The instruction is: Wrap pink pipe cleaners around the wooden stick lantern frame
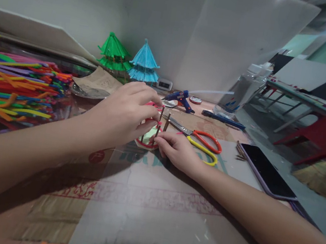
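A small craft frame of thin brown upright sticks (pixel 163 123) stands on a round pale base with a red rim (pixel 148 141) in the middle of the table. My left hand (pixel 123 112) reaches over it, fingers curled and pinching the top of one stick. My right hand (pixel 177 149) rests on the table just right of the base, its fingers closed around the foot of a stick.
A pile of coloured pipe cleaners (pixel 9 86) fills the left. Red-and-yellow scissors (pixel 201 142), a blue glue gun (pixel 182 99) and a black phone (pixel 267 172) lie to the right. Green (pixel 114 52) and blue (pixel 144 62) paper pagodas stand at the back. A clear bottle (pixel 243 89) stands at the far right.
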Demonstrator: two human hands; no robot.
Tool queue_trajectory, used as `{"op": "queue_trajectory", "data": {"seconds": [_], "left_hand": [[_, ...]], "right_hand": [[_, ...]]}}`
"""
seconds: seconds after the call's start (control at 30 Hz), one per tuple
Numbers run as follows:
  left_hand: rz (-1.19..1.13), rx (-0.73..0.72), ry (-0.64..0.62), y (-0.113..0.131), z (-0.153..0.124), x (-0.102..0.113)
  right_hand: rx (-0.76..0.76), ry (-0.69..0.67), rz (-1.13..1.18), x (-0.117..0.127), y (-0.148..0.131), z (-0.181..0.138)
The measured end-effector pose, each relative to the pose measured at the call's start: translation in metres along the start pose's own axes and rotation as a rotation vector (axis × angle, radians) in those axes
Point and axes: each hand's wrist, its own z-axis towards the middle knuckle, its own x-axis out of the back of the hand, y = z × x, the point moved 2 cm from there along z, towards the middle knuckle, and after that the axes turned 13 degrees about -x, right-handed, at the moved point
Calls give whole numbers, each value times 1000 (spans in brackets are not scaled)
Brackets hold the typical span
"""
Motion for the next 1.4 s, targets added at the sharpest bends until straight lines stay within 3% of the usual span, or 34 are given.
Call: {"op": "queue_trajectory", "data": {"seconds": [0.77, 1.2, 1.4], "left_hand": [[32, 13, -51, 3, 1, 1], [60, -42, -5, 3, 1, 1], [20, -4, -53, 3, 2, 1]], "right_hand": [[18, 7, -23, 1, -2, 1], [8, 2, -22, 1, 0, 1], [14, 0, -24, 1, -3, -1]]}}
